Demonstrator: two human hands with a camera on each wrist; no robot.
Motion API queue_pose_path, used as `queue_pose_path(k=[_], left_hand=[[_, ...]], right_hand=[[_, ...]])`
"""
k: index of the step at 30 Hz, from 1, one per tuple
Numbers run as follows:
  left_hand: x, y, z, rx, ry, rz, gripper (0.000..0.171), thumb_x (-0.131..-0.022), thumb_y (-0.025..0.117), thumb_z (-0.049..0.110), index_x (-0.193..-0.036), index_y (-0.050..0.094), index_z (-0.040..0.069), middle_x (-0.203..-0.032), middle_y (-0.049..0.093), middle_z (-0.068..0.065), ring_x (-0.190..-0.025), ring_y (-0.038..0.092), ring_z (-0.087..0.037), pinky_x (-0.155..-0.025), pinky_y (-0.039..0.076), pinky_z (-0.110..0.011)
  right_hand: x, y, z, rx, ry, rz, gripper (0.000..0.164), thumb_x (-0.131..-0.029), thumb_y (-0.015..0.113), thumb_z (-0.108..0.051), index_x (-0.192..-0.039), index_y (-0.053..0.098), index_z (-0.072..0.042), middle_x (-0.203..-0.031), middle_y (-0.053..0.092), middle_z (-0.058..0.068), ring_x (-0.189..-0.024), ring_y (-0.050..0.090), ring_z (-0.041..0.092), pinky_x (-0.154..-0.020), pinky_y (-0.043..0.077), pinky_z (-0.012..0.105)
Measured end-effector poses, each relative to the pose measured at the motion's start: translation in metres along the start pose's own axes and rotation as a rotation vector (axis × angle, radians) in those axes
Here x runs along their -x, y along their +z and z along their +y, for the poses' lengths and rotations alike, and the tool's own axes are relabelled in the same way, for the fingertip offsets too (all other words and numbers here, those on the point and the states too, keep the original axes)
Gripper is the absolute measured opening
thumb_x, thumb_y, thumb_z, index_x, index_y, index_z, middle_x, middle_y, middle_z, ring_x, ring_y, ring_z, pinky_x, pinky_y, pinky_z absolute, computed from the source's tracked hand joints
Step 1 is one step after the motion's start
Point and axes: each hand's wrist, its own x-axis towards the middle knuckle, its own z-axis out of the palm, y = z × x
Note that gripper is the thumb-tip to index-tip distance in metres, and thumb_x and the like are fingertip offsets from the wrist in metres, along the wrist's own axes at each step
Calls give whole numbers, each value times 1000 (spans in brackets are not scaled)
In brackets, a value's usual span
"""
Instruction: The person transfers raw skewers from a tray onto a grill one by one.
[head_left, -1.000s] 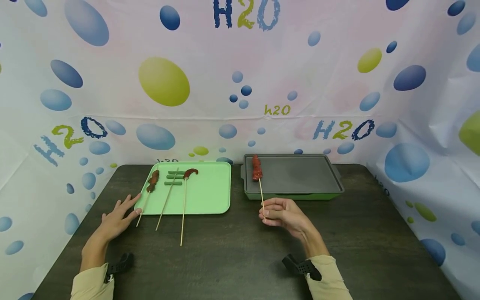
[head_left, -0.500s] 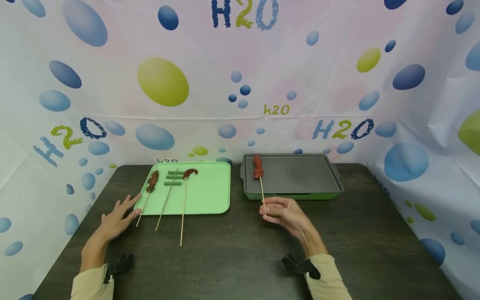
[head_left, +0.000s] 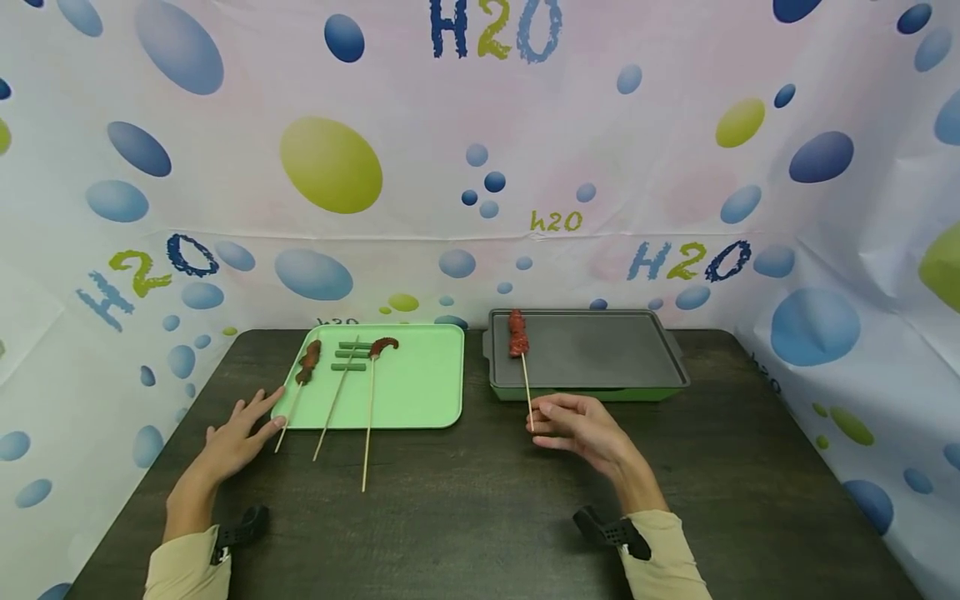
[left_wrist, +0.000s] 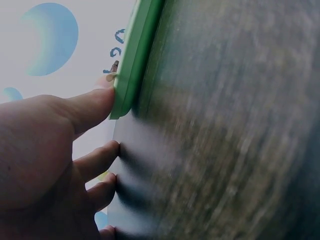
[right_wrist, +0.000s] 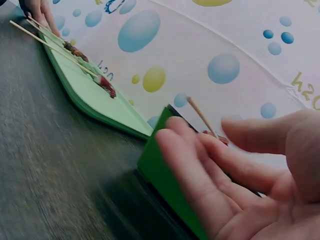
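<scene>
A red meat skewer [head_left: 518,333] lies with its meat on the left part of the grey grill plate [head_left: 600,346], its stick jutting over the front edge. Beside that stick is my right hand [head_left: 581,433]; in the right wrist view the thumb [right_wrist: 255,135] stands apart from the stick [right_wrist: 202,117], and the fingers are loosely bent behind it. My left hand [head_left: 236,442] rests with spread fingers at the left front corner of the light green tray [head_left: 420,392]. In the left wrist view its thumb [left_wrist: 95,107] touches the tray's rim [left_wrist: 131,70].
On the tray lie a brown meat skewer [head_left: 308,362], a skewer with green pieces [head_left: 348,367] and a skewer with a dark red curled tentacle [head_left: 384,344]. Their sticks extend over the tray's front edge. A printed sheet [head_left: 480,125] hangs behind the dark table [head_left: 450,533].
My right thumb and fingers have parted from the red skewer's stick, and the hand has shifted slightly right. The skewer's meat has settled on the grill plate. My left hand stays in place.
</scene>
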Motion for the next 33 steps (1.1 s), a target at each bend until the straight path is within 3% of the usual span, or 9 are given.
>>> queue_pose_path(k=[6, 11, 18, 25, 33], left_hand=[[-1, 1, 0, -3, -9, 2, 70, -109, 49, 40, -162, 22, 2, -160, 8, -41, -142, -2, -69, -95, -6, -90], [-1, 2, 0, 3, -9, 2, 70, -109, 49, 40, -162, 23, 2, -160, 8, -41, -142, -2, -69, -95, -5, -90], [-1, 1, 2, 14, -4, 5, 69, -109, 50, 39, -162, 23, 2, -161, 9, -41, -143, -2, -69, -95, -5, -90], [1, 0, 4, 18, 7, 15, 69, -109, 50, 38, -161, 24, 1, -160, 9, -41, -142, -2, -70, -95, -5, -90], [3, 0, 3, 19, 16, 26, 69, -109, 51, 38, -161, 25, 1, -160, 10, -41, -141, 0, -71, -95, -5, -90]], right_hand=[[0, -1, 8, 102, 74, -189, 40, -104, 58, -5, -136, 52, 19, -118, 70, 25, -107, 72, 28, -92, 58, 44], [-7, 16, 21, 83, 147, -302, 40, -104, 58, -7, -137, 54, 15, -121, 69, 25, -113, 70, 34, -94, 56, 45], [-19, 49, 34, -7, 155, -335, 49, -105, 58, -11, -148, 46, 10, -131, 65, 26, -121, 66, 35, -99, 54, 44], [-26, 88, 48, -187, 148, -376, 57, -107, 55, -10, -156, 32, 7, -146, 52, 30, -134, 55, 40, -108, 47, 46], [-33, 126, 55, -364, 180, -333, 60, -107, 55, -8, -159, 28, 5, -148, 49, 31, -137, 51, 41, -112, 43, 48]])
